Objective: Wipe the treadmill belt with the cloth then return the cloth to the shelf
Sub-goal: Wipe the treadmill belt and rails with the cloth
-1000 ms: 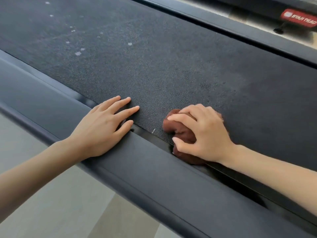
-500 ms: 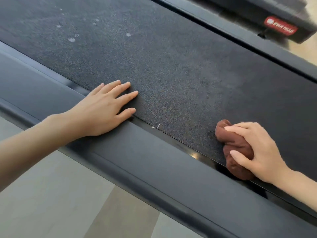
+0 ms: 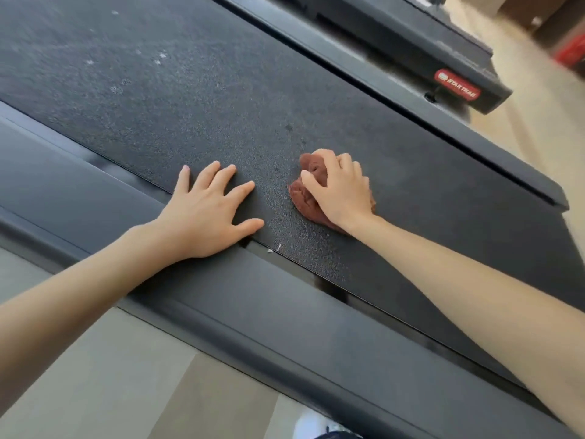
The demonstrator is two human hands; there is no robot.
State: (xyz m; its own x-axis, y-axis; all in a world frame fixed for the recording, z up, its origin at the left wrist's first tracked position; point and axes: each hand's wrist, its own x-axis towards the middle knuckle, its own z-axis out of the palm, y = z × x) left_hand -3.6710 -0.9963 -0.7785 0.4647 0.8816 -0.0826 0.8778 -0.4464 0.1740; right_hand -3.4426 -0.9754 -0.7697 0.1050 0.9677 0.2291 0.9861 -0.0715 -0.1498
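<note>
Head view: the cloth is balled up under my R hand, fingers curled over it and pinning it to the belt, closer to the near edge than the far one. My L hand lies flat w/ fingers spread, palm half on the near rail and fingertips on the belt. It's just left of the cloth w/ a small gap, not touching.

So the cloth is to the right of the L hand. The R hand has it; the L only braces.

The belt's long axis runs upper-left to lower-right. The cloth is a lump w/ no clear axis. White specks sit far up-left on the belt, well apart from the cloth and past the L hand. I'd judge the next strokes should head that way.

Belt surface is dark, pebbled, dusty. Past its far side is a 2nd treadmill w/ a red label. Pale floor shows below the near rail. Shelf not in view.
</note>
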